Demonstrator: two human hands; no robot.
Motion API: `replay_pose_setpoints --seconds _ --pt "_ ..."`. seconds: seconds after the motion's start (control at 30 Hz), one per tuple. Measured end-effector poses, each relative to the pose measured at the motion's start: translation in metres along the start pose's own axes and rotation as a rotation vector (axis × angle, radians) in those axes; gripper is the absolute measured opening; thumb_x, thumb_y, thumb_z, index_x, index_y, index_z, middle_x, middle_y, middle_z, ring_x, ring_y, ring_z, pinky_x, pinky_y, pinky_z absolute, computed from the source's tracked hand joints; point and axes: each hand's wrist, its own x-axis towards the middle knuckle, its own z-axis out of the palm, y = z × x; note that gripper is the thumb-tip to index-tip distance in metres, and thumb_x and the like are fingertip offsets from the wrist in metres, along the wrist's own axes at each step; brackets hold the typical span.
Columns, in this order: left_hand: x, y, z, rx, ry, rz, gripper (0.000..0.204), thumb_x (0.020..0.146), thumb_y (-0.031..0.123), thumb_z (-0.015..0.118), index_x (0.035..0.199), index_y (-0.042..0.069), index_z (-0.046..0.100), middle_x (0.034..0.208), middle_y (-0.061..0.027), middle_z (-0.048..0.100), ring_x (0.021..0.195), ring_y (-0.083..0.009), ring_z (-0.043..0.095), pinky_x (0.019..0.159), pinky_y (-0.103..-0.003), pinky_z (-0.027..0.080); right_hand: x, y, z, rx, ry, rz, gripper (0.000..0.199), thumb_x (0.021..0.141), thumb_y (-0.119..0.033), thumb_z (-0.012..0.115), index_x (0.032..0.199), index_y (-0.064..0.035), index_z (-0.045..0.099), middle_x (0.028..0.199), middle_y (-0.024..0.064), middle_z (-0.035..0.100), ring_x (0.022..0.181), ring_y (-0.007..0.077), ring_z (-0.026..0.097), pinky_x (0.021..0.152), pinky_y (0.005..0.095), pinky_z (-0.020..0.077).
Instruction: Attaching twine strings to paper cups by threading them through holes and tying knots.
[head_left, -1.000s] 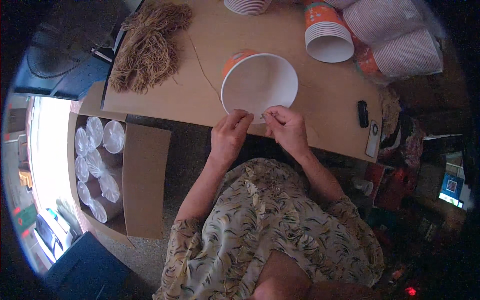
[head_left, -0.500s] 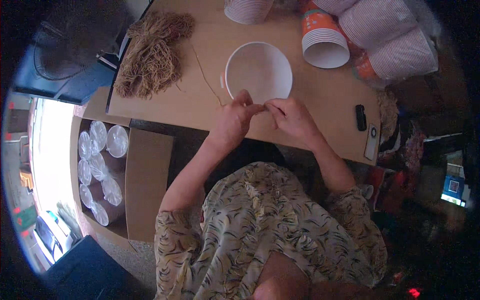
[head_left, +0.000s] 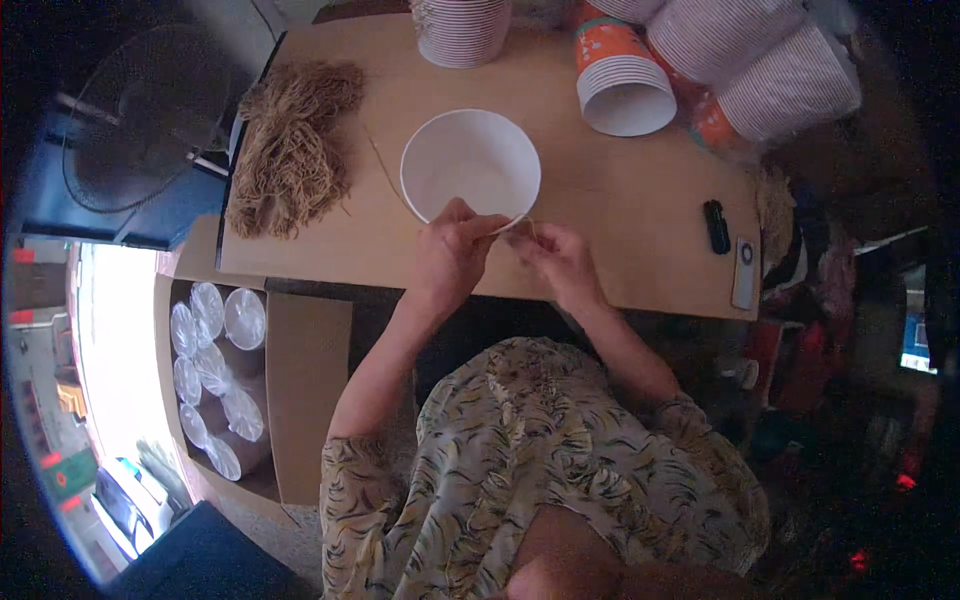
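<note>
Head view: a white bowl [head_left: 470, 165] is seen upright on the tabletop [head_left: 620, 200], approx. mid-surface, open side up, inside plain white. L hand [head_left: 452, 252] is placed at the bowl's near rim, fingers pinched shut on a thin tan string [head_left: 385, 172]; the thumb side touches the rim edge. R hand [head_left: 560, 262] is held just beside it, to the right, fingers also pinched together on the string's end near the rim. The two grips are close together, almost touching, w/ a short taut bit of string between them. The rest of the string is seen running away up-left across the tabletop, past the bowl's left side. Whether it is passed through the bowl's rim cannot be told.

A bundle of tan strings [head_left: 290, 150] lies at the tabletop's left end, well apart from the hands. Stacks of cups [head_left: 625, 85] lie on their sides at the far right, orange and white outside; another stack [head_left: 460, 30] stands at the far edge. A small black object [head_left: 716, 226] and a slim grey device [head_left: 745, 272] lie right of the R hand, near the edge. Below the tabletop on the left, a cardboard box [head_left: 310, 390] is seen holding clear lids [head_left: 215, 370].
</note>
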Motion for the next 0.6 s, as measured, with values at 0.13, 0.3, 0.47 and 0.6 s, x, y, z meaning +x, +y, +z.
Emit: replay_pose_setpoints --seconds 0.13,0.3,0.47,0.6 --pt "0.003 0.012 -0.006 -0.025 -0.032 -0.044 0.022 0.082 0.007 0.068 0.101 0.017 0.075 0.082 -0.0122 0.061 0.074 -0.0309 0.065 0.065 -0.041 0.053 0.002 -0.006 0.011 0.240 0.042 0.168 0.017 0.089 -0.018 0.069 0.090 -0.0005 0.069 0.075 0.0006 0.064 0.069 0.0086 0.057 0.062 0.0252 0.0458" --pt "0.005 -0.005 -0.003 -0.072 -0.027 -0.012 0.020 0.081 0.007 0.070 0.098 0.015 0.075 0.085 -0.0117 0.064 0.077 -0.0305 0.066 0.066 -0.041 0.054 0.001 0.009 -0.002 0.192 0.045 0.030 0.019 0.087 -0.020 0.071 0.087 -0.0010 0.069 0.070 -0.0005 0.062 0.067 0.0071 0.055 0.060 0.0256 0.0445" --pt "0.011 -0.020 -0.014 -0.080 -0.111 0.073 0.016 0.080 0.008 0.071 0.094 0.013 0.075 0.089 -0.0090 0.066 0.080 -0.0289 0.067 0.069 -0.039 0.054 -0.009 -0.041 -0.038 -0.243 -0.224 -0.031 0.017 0.083 -0.016 0.072 0.080 -0.0013 0.064 0.068 0.0005 0.061 0.064 0.0062 0.052 0.059 0.0268 0.0446" --pt "0.024 -0.019 -0.025 -0.021 -0.132 0.076 0.013 0.081 0.006 0.071 0.093 0.011 0.075 0.091 -0.0088 0.068 0.081 -0.0253 0.068 0.069 -0.036 0.055 0.000 -0.049 -0.062 -0.212 -0.429 -0.005 0.011 0.086 -0.008 0.071 0.079 -0.0015 0.064 0.071 -0.0053 0.059 0.064 0.0013 0.049 0.057 0.0206 0.0406"
